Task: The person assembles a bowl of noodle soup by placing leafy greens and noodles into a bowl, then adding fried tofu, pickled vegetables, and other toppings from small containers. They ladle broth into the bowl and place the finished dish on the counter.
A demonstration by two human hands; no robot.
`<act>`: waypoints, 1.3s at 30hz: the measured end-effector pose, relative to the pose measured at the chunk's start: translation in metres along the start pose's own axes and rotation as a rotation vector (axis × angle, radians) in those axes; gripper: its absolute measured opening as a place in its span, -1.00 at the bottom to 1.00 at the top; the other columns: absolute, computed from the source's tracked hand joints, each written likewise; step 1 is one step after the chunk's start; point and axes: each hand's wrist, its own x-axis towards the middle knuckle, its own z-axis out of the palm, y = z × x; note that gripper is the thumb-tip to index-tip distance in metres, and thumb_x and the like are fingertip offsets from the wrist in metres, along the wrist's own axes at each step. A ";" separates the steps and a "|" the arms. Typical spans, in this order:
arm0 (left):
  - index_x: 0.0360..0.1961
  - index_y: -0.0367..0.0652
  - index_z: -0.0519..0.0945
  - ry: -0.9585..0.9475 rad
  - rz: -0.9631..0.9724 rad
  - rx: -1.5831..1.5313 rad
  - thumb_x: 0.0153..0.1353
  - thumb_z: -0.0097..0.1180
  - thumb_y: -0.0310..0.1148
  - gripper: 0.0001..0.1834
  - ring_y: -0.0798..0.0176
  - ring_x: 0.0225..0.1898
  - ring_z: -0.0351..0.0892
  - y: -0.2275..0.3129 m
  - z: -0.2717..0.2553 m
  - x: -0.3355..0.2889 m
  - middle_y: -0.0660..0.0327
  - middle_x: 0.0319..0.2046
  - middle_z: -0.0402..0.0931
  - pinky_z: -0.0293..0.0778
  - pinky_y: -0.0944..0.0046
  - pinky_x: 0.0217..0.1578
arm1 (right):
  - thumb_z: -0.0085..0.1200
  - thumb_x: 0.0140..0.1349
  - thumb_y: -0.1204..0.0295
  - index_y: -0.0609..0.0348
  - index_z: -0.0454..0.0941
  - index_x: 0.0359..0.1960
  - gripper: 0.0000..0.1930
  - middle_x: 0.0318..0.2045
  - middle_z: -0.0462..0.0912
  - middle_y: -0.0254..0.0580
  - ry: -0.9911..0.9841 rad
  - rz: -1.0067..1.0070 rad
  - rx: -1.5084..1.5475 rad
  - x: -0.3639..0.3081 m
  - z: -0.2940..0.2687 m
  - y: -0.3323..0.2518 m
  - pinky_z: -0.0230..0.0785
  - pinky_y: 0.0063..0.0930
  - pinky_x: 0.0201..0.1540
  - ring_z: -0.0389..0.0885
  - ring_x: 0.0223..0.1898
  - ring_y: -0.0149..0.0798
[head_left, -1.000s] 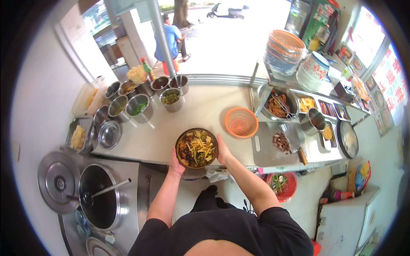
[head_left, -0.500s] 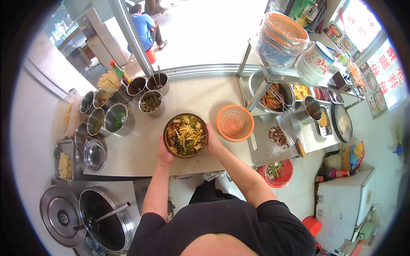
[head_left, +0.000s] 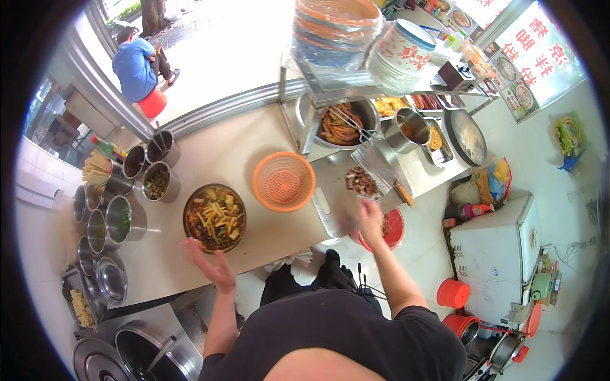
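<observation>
A round dark-rimmed bowl [head_left: 186, 222] filled with food [head_left: 218, 218], with yellow strips on top, rests on the counter. Beside its front edge is my left hand [head_left: 215, 268], fingers spread and holding nothing. Farther right, my right hand [head_left: 370, 221] hovers at the front of the metal cutting board [head_left: 337, 208], partly above a red basin [head_left: 395, 230]; its fingers are too blurred to read. Chopped meat [head_left: 361, 183] lies on the board, next to a cleaver with a wooden handle [head_left: 403, 192]. Between bowl and board stands an orange plastic basket [head_left: 262, 183].
Several metal pots of toppings [head_left: 119, 219] line the counter's left side. A metal shelf [head_left: 346, 89] with stacked baskets rises at the back. A large stockpot [head_left: 184, 346] stands lower left, a white freezer [head_left: 492, 260] at the right. Outside, a person [head_left: 135, 66] sits.
Both hands have let go of the bowl, which now sits on the counter. My right hand has swung right to the cutting board, and the view has turned to the right.
</observation>
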 end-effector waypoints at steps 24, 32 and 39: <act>0.45 0.16 0.19 -0.904 0.246 0.404 -0.20 0.41 0.28 0.17 -0.32 0.49 -0.34 0.202 0.400 -0.071 -0.10 0.47 -0.13 -0.24 -0.35 0.40 | 0.11 0.13 0.51 0.21 0.36 0.14 -0.52 -0.05 0.56 0.17 -0.211 -0.071 -0.267 0.094 -0.163 0.108 0.43 -0.11 0.02 0.56 -0.03 0.18; 0.40 0.12 0.30 -0.682 0.233 0.344 -0.07 0.32 0.24 0.00 -0.33 0.45 -0.17 0.190 0.422 -0.076 -0.10 0.42 0.03 -0.14 -0.33 0.38 | 0.08 0.16 0.50 0.22 0.37 0.17 -0.52 0.02 0.54 0.14 -0.269 -0.036 -0.190 0.076 -0.137 0.090 0.43 -0.14 0.06 0.55 0.03 0.15; 0.23 0.02 0.50 -0.465 0.186 0.276 -0.01 0.30 0.10 -0.24 -0.30 0.38 0.05 0.189 0.426 -0.081 -0.08 0.32 0.23 0.02 -0.24 0.35 | 0.10 0.12 0.51 0.25 0.40 0.13 -0.52 -0.02 0.56 0.17 -0.305 -0.093 -0.120 0.062 -0.108 0.074 0.43 -0.15 0.05 0.55 0.02 0.17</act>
